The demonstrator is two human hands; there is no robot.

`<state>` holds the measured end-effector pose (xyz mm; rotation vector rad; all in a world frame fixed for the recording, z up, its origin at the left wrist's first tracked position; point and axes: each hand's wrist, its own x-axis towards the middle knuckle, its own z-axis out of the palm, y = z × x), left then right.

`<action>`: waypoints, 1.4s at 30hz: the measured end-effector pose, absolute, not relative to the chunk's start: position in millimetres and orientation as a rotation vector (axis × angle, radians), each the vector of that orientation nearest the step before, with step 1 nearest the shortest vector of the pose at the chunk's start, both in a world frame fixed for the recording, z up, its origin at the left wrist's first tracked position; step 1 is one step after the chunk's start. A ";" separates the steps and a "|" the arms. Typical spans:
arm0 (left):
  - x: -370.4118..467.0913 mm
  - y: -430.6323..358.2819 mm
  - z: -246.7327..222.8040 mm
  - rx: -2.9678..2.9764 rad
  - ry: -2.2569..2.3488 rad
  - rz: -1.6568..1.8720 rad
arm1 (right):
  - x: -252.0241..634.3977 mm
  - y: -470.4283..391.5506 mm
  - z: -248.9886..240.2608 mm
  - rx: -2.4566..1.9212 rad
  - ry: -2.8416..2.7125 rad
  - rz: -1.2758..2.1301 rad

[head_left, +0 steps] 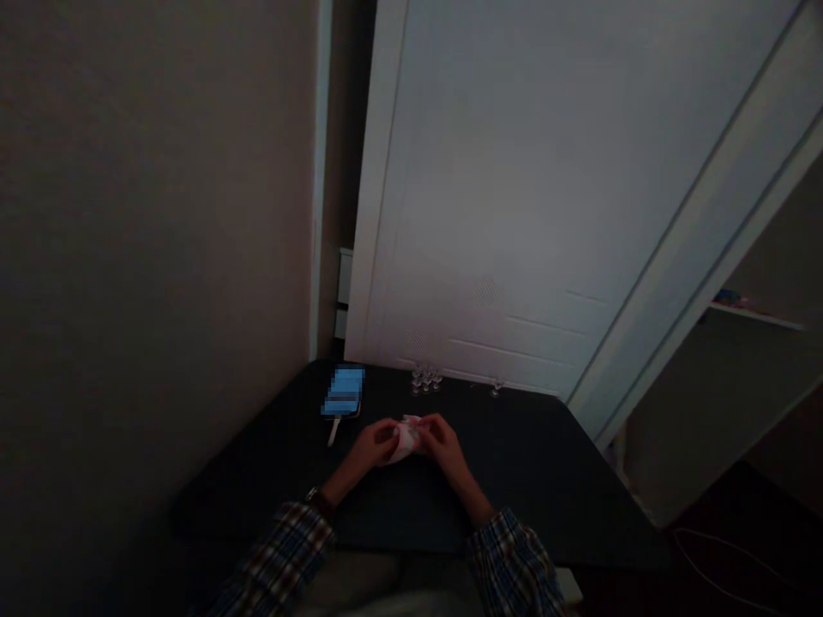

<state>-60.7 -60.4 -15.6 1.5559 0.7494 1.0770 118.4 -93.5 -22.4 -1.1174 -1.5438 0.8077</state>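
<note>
A small pink-and-white piece (406, 439), soft or papery in look, is held between both hands above the dark table. My left hand (376, 446) pinches its left side with the fingers closed. On the opposite side, my right hand (443, 439) grips its right edge between thumb and fingers. The dim light hides whether it is cloth or paper, and the fingertips cover parts of it. Both forearms, in plaid sleeves, rest near the table's front edge.
A phone (344, 390) with its screen lit and a white cable plug (333, 431) lies at the left. Several small clear objects (425, 380) stand at the back of the black table (533, 480), with a single similar one (495, 388) farther right. Behind rises a white door panel (501, 188).
</note>
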 end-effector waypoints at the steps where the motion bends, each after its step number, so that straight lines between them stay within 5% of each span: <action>1: -61.4 -59.7 -15.0 1.561 0.761 1.084 | 115.1 -91.6 -23.2 -1.087 -1.482 0.906; 42: -70.1 -79.2 -6.8 1.561 0.966 1.084 | 104.9 -105.5 -17.5 -0.838 -1.307 1.355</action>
